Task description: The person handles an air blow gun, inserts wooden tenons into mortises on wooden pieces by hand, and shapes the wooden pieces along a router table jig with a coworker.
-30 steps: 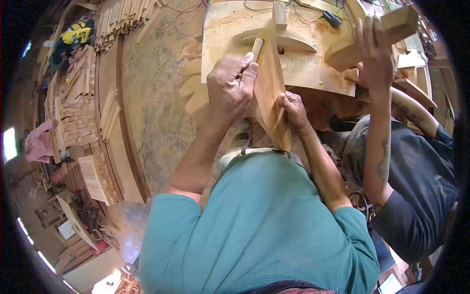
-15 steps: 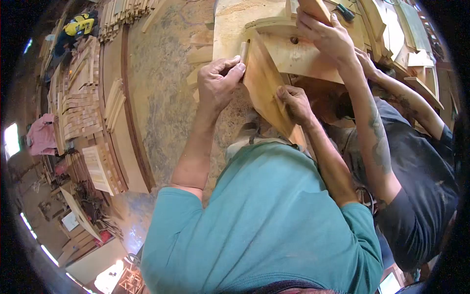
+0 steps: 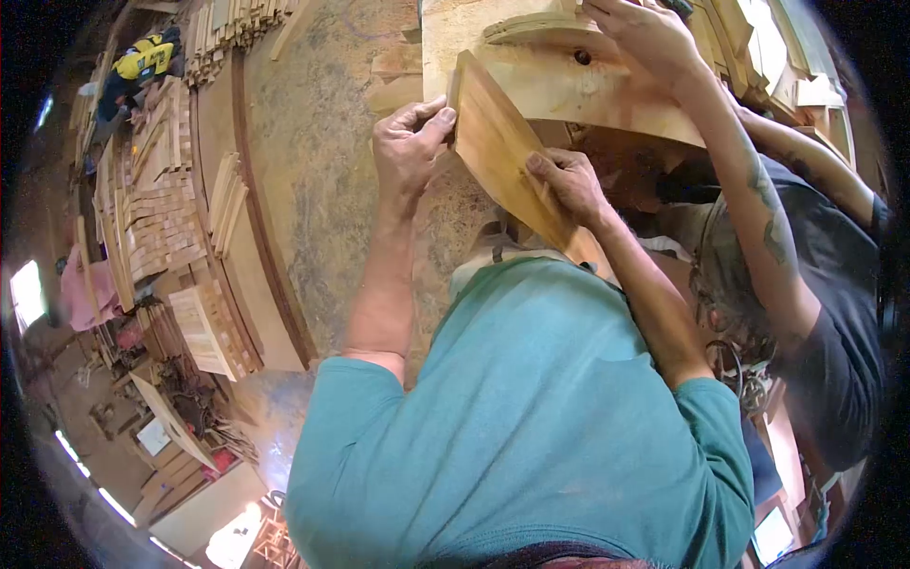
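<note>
The board (image 3: 500,133) slants between the two hands in front of the bench (image 3: 645,100), its far end overlapping the bench in view; whether they touch is hard to tell. The left hand (image 3: 412,147) is pinched on the board's left edge, thumb and fingers nearly together; anything else inside that grip is too hidden to make out. The right hand (image 3: 572,185) is clamped on the opposite edge, thumb on the face, its fingertips hidden. The board's near end runs down beside the shirt (image 3: 531,379), its tip partly covered. A curved piece (image 3: 540,28) lies on the bench. A co-worker's hand (image 3: 645,33) is cut off at the top.
</note>
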Motion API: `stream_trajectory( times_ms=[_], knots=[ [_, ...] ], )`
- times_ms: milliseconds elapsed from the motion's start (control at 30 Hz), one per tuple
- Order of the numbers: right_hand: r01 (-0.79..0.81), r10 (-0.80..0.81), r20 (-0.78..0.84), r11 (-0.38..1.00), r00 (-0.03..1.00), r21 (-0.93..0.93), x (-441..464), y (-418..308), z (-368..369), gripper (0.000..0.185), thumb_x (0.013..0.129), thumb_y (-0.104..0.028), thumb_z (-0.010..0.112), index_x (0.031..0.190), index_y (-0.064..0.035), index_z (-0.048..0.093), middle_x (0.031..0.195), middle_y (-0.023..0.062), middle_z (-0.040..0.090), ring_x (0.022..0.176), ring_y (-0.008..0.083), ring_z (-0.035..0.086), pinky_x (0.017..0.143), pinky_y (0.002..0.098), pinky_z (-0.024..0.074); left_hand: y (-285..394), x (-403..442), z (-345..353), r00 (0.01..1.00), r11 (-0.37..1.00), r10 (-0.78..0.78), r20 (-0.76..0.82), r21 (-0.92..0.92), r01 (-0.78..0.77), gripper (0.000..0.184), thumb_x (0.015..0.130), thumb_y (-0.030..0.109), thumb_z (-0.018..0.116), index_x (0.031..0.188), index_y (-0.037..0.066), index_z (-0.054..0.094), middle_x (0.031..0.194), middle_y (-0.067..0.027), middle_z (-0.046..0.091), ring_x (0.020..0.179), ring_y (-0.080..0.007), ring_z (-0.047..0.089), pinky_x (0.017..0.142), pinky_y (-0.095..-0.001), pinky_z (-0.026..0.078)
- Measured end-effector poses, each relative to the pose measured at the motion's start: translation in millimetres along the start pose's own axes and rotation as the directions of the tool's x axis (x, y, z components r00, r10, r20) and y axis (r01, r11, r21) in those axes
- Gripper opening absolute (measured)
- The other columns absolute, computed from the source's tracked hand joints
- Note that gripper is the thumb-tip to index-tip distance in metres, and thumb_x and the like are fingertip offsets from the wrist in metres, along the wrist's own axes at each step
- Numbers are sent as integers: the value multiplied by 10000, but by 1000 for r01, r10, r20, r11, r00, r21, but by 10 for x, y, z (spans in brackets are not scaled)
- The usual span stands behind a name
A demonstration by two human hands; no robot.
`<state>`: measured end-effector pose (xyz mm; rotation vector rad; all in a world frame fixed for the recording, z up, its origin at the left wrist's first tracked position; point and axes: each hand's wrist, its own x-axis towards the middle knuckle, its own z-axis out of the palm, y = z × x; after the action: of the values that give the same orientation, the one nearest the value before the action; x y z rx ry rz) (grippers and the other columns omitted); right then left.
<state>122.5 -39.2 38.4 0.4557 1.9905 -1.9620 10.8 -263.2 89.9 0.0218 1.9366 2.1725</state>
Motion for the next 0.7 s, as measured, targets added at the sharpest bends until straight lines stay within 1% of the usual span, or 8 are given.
stream_trajectory(
  times_ms=[100,200,300,400,433,500,600,700],
  knots=[
    [-10,8,-15,996,1000,-88,-19,-28,40,435,954,-427,669,1060,-13,747,869,48,722,795,115,610,747,301,512,-19,-31,-66,1000,1000,-25,3,1,25,257,897,22,722,1125,-94,694,894,-100,728,735,-135,666,680,-275,556],
    [-19,19,-5,998,1000,-58,-45,-79,61,422,955,-417,661,1058,-17,748,878,60,728,803,114,617,745,305,516,-36,-32,-97,1000,1000,-20,9,19,19,263,898,17,718,1135,-93,689,914,-107,732,759,-145,681,701,-282,568],
    [-28,27,-13,994,1000,-103,-45,-93,55,423,946,-415,657,1052,-16,751,879,67,732,794,121,625,740,308,518,-94,-12,-131,999,999,-39,26,25,38,256,902,7,707,1137,-93,689,950,-118,736,786,-152,695,727,-289,580],
    [-21,16,-43,993,999,-115,-21,-41,43,444,931,-430,654,1048,-13,752,865,76,734,780,131,633,733,311,518,-129,9,-120,997,994,-80,0,-77,80,196,915,34,694,1082,-65,722,911,-73,733,739,-117,672,682,-269,568],
    [-35,30,-41,991,999,-132,-9,-34,30,474,918,-459,661,1045,-11,754,849,86,732,770,141,638,728,314,519,-129,19,-120,995,991,-96,18,-93,97,206,935,75,675,1080,-63,724,916,-81,735,760,-126,677,693,-277,566],
    [-20,13,-59,992,998,-124,-26,-50,50,470,921,-456,662,1041,-11,754,831,79,724,754,135,628,715,310,515,-107,49,-123,991,984,-123,54,-126,129,255,975,158,637,1077,-58,727,928,-97,739,801,-143,688,714,-292,563],
    [-5,-4,-57,989,998,-146,-31,-55,46,475,928,-459,658,1049,-11,755,819,81,720,737,133,625,703,309,512,-80,121,-202,988,986,-145,49,-75,149,390,1017,293,558,1069,-53,730,950,-128,742,872,-171,694,752,-316,548],
    [-29,25,-31,991,999,-131,-5,2,37,480,929,-464,661,1061,-11,755,828,95,727,745,141,637,711,315,516,-143,149,-206,989,988,-144,-19,-65,142,481,1027,377,516,1059,-52,732,954,-141,741,900,-188,692,774,-326,533]
  ],
)
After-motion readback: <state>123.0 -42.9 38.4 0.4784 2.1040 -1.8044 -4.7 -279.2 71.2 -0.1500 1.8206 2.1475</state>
